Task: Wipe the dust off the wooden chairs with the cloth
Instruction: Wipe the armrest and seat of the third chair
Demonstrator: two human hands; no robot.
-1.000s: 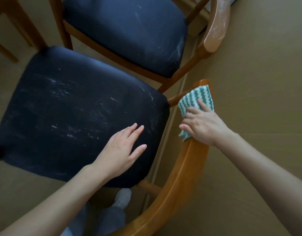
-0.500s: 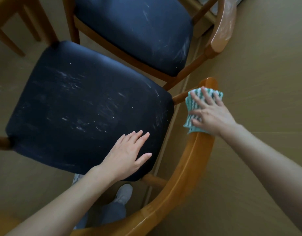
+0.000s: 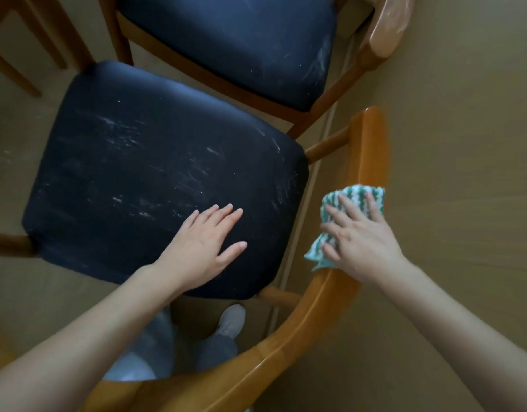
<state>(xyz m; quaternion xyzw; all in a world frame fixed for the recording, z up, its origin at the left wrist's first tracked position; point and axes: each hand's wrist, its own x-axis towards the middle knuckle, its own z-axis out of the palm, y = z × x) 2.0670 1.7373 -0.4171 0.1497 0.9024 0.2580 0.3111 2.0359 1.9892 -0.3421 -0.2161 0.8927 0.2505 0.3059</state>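
Cloth (image 3: 358, 193) lies half hidden under right hand (image 3: 364, 248).

- No text, label, brand, number or sign can be read anywhere in the head view.
- The green-and-white striped cloth (image 3: 357, 195) shows only its woven zigzag bands, with no lettering or tag in sight.
- The dark padded seat (image 3: 137, 173) of the near chair bears pale dusty streaks and specks, none of which form characters.
- The curved wooden chair rail (image 3: 370, 144) is plain glossy wood with no stamp or sticker visible.
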